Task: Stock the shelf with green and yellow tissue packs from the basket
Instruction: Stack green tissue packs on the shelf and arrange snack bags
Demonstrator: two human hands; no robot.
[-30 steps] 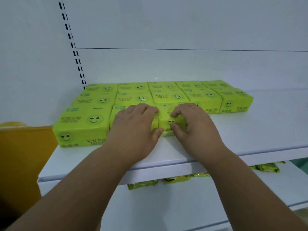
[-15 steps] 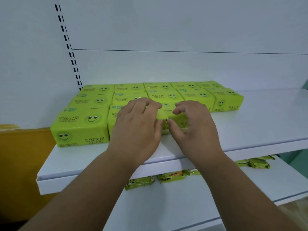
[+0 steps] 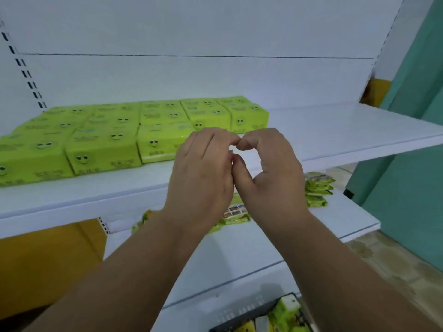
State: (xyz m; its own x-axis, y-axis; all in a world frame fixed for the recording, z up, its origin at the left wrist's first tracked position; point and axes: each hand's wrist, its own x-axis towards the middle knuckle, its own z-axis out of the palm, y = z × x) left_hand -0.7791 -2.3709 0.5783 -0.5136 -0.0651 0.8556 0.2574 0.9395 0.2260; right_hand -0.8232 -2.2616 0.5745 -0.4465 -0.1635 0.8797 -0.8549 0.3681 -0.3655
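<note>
We are holding our left hand (image 3: 201, 173) and right hand (image 3: 268, 173) mid-frame with fingers loosely curled, gripping nothing, judging the packs (image 3: 103, 149) on the shelf (image 3: 335, 130) and in the basket (image 3: 247, 317) at lower right light and squashy, best gripped across their short sides.

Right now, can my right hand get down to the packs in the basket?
Probably yes. The right hand holds nothing, and the packs in the basket lie uncovered below it at the bottom edge, with nothing visible between them.
</note>
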